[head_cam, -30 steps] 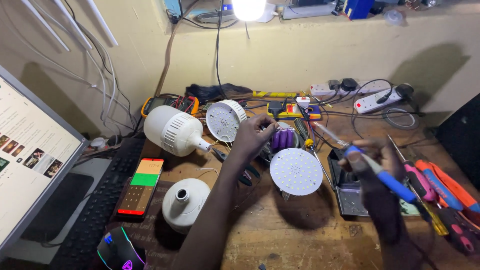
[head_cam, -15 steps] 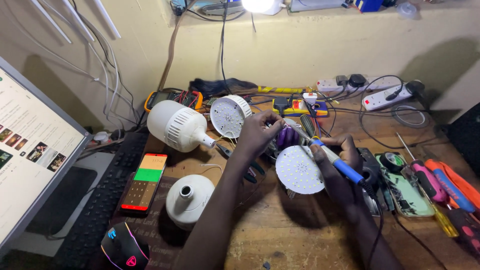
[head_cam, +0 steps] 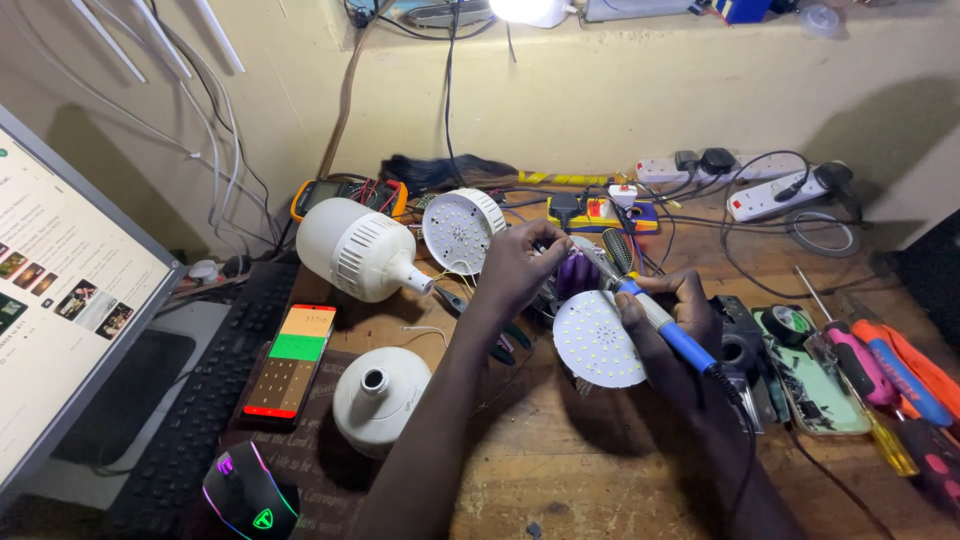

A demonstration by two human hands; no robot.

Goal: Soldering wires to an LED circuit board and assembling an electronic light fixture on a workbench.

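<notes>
Nearest the camera, at the lower left edge of the wooden worktop [head_cam: 600, 470], lie a black mouse with coloured lights [head_cam: 247, 492] and a black keyboard [head_cam: 190, 420], with the lit monitor [head_cam: 50, 300] standing at the far left. Just beyond, a phone with a red and green screen [head_cam: 290, 360] lies flat beside a white dome-shaped lamp housing [head_cam: 380, 398], which rests with its neck opening upward. At centre, the right hand [head_cam: 672, 318] has its grip closed around the blue handle of a soldering iron [head_cam: 660, 322], whose tip slants up and left toward the left hand [head_cam: 520, 265]. Under the right hand sits the round white LED board [head_cam: 598, 340], tilted toward the camera, its left part visible and its right edge covered by the fingers. The left hand's grip is narrow, its fingertips pinched at a purple part just above the board; what exactly it holds cannot be told. To the right lie a roll of tape [head_cam: 790, 325], a green circuit tray [head_cam: 828, 385] and several screwdrivers with pink and orange handles [head_cam: 890, 370]. Farther back stand a large white bulb body [head_cam: 355, 248] lying on its side, a second round LED disc in a ribbed housing [head_cam: 460, 230], an orange multimeter [head_cam: 345, 195], and white power strips [head_cam: 780, 195] against the wall.
</notes>
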